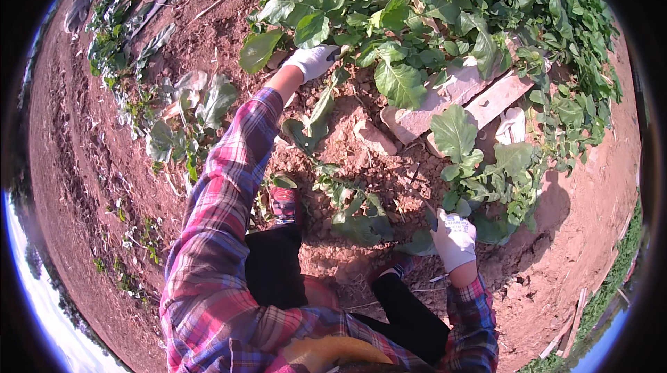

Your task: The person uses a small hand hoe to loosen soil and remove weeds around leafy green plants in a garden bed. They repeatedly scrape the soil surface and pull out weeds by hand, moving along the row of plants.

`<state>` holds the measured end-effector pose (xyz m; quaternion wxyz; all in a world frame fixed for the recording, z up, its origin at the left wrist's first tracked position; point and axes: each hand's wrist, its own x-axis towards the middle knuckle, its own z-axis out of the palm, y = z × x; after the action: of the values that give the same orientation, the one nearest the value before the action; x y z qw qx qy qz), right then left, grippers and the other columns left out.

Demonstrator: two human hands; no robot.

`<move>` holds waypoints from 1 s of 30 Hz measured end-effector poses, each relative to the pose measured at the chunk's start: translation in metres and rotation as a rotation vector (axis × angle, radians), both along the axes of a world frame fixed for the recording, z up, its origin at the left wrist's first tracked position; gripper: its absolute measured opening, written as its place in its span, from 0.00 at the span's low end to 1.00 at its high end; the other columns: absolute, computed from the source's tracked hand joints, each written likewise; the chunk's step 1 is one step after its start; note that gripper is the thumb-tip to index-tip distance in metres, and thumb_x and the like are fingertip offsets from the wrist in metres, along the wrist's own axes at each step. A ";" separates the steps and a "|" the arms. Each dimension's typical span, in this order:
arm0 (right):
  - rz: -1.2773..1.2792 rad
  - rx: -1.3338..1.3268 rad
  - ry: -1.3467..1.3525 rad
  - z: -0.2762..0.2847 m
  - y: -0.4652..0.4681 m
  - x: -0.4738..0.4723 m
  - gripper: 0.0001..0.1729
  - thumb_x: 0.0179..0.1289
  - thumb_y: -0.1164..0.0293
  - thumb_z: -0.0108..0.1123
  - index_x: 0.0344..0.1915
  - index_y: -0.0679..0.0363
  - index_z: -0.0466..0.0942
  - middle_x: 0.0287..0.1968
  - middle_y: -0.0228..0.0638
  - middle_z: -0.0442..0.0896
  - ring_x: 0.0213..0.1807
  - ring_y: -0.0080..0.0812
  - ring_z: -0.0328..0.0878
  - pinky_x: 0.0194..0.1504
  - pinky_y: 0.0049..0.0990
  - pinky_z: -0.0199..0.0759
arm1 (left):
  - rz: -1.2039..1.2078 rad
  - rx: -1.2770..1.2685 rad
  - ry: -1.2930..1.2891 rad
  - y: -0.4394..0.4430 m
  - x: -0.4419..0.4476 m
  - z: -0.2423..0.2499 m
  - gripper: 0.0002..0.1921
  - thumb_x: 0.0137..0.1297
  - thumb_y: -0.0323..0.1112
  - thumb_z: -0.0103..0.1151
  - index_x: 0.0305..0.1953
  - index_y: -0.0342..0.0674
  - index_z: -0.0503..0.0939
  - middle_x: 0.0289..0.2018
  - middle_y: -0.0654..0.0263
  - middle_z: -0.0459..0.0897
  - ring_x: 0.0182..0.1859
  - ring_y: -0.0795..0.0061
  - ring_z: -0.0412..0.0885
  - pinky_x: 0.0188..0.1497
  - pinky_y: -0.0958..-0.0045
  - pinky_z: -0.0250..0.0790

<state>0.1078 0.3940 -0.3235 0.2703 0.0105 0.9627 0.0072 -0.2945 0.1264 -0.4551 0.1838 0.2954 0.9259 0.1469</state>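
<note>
My left hand (314, 62), in a white glove with a dark palm, reaches to the base of the leafy green plants (385, 24). Its fingertips are partly hidden beside a pale stem, so I cannot tell whether they grip it. Lower right, my right hand (454, 237) wears a matching glove printed with writing. Its fingers are curled around a thin, stick-like tool (428, 205) whose far end is hard to make out against the soil. Broad leaves (454, 133) grow just beyond the right hand. Between my hands, wilted leafy plants (365, 222) lie on reddish, cloddy soil (354, 159).
Pale stone or concrete slabs (443, 97) lie among the leaves, with a broken chunk (374, 136) nearby and a crumpled white cloth or glove (511, 126) to the right. Uprooted plants (190, 107) lie left of my arm. A dark glove-like item (78, 8) rests far left.
</note>
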 end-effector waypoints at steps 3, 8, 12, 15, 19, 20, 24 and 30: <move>-0.029 -0.030 -0.028 0.011 -0.004 -0.018 0.29 0.50 0.59 0.67 0.51 0.57 0.73 0.32 0.38 0.80 0.34 0.39 0.80 0.35 0.36 0.71 | 0.207 0.089 -0.067 -0.003 -0.050 0.033 0.29 0.66 0.56 0.48 0.61 0.44 0.69 0.46 0.53 0.81 0.46 0.59 0.80 0.52 0.63 0.70; 0.018 0.002 0.049 0.006 -0.001 -0.018 0.30 0.49 0.58 0.68 0.52 0.57 0.73 0.32 0.36 0.78 0.33 0.36 0.79 0.33 0.34 0.71 | 0.217 0.226 0.094 -0.036 -0.136 0.046 0.29 0.66 0.58 0.48 0.55 0.40 0.76 0.44 0.55 0.83 0.46 0.61 0.80 0.53 0.64 0.68; -0.091 0.002 -0.088 0.009 0.003 -0.020 0.30 0.49 0.60 0.68 0.53 0.53 0.73 0.36 0.36 0.79 0.35 0.38 0.79 0.35 0.36 0.69 | 0.239 0.205 0.011 -0.024 -0.112 0.046 0.25 0.63 0.49 0.56 0.55 0.38 0.75 0.44 0.56 0.83 0.42 0.67 0.82 0.45 0.70 0.73; -0.146 -0.005 -0.164 0.012 0.003 -0.025 0.31 0.49 0.61 0.69 0.54 0.52 0.73 0.37 0.37 0.79 0.36 0.39 0.78 0.37 0.37 0.68 | 0.229 0.101 -0.112 -0.030 -0.090 0.022 0.26 0.63 0.43 0.56 0.61 0.42 0.68 0.46 0.54 0.82 0.45 0.67 0.82 0.49 0.68 0.73; -0.149 -0.007 -0.166 0.017 0.000 -0.033 0.31 0.49 0.61 0.69 0.54 0.53 0.73 0.37 0.39 0.79 0.36 0.40 0.78 0.37 0.38 0.69 | -0.049 -0.310 0.329 -0.021 -0.064 -0.021 0.33 0.65 0.59 0.46 0.68 0.55 0.57 0.63 0.51 0.66 0.64 0.52 0.66 0.63 0.57 0.60; -0.130 -0.014 -0.145 0.018 0.000 -0.034 0.31 0.49 0.61 0.69 0.54 0.53 0.73 0.37 0.39 0.79 0.36 0.40 0.78 0.37 0.38 0.69 | -0.040 -0.270 0.317 -0.020 -0.072 -0.033 0.33 0.65 0.59 0.46 0.68 0.53 0.59 0.64 0.51 0.65 0.65 0.52 0.63 0.64 0.56 0.59; -0.143 -0.026 -0.170 0.021 0.001 -0.042 0.30 0.49 0.62 0.69 0.54 0.54 0.73 0.37 0.40 0.79 0.36 0.42 0.78 0.36 0.38 0.69 | 0.042 -0.314 0.260 -0.015 -0.079 -0.059 0.32 0.65 0.58 0.47 0.65 0.49 0.62 0.62 0.51 0.66 0.64 0.51 0.62 0.63 0.56 0.59; -0.154 -0.036 -0.187 0.024 0.000 -0.048 0.30 0.49 0.63 0.69 0.54 0.55 0.73 0.37 0.41 0.79 0.36 0.43 0.78 0.36 0.38 0.71 | 0.091 -0.413 0.202 -0.017 -0.082 -0.062 0.29 0.64 0.55 0.49 0.61 0.47 0.65 0.57 0.50 0.69 0.60 0.51 0.66 0.59 0.56 0.62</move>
<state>0.0593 0.3942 -0.2999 0.3586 0.0787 0.9297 -0.0297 -0.3763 0.1090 -0.5170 0.1398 0.2227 0.9624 -0.0679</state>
